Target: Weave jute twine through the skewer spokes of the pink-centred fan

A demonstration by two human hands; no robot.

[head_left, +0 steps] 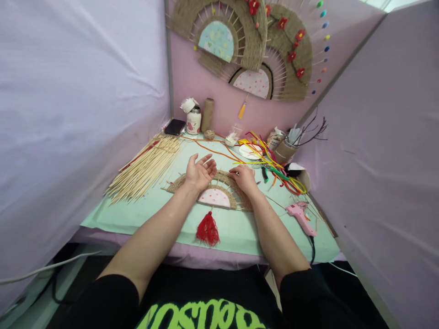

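Observation:
A half-round fan of twine-wound sticks lies on the green tabletop, with a pink dotted half-circle at its centre. Below it hangs a red tassel. Over the fan's left part is my left hand, palm turned up, fingers apart and nothing in them. My right hand is at the fan's upper right edge, its fingers bent together in a pinch. Whatever they may hold is too small to make out.
A bundle of thin sticks lies left. At right are a pink glue gun, green-handled pliers and colourful pipe cleaners. A phone, jar and cardboard tube line the back. Finished fans hang above.

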